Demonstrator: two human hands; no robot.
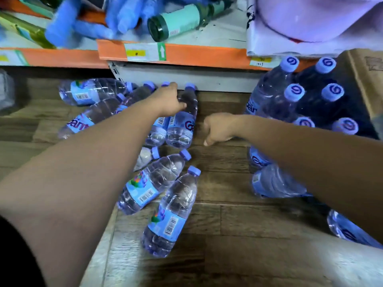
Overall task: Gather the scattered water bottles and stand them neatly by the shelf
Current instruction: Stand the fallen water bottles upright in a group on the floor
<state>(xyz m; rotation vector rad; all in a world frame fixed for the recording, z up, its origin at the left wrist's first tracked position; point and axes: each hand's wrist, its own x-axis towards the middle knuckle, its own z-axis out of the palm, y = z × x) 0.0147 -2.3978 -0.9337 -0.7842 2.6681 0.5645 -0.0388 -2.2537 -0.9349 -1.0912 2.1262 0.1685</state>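
Left hand (169,100) is out at the shelf base (207,79), fingers and thumb wrapped round the neck end of the gripped bottle (158,129). That bottle lies on its side: cap just past the fingertips against the shelf, body running back under the wrist. The thumb also touches the neighbour bottle (182,125) just right of the hand. The palm covers the contact, so the grip is probably on the first one, not certain.

Right hand (219,129): fingers curled in, holding nothing, hanging over the wood floor (223,183), just right of the neighbour bottle and not touching it.

Standing bottles (294,93) are right of and beyond the right hand. They are upright, caps up, packed tight, up against the shelf and beside a cardboard box (364,79).

Left-side heap (91,92): several bottles on their sides, left of the left hand and near the shelf.

Near pair (153,183): two bottles lying side by side, nearer to the person than the left hand, caps angled toward the shelf.
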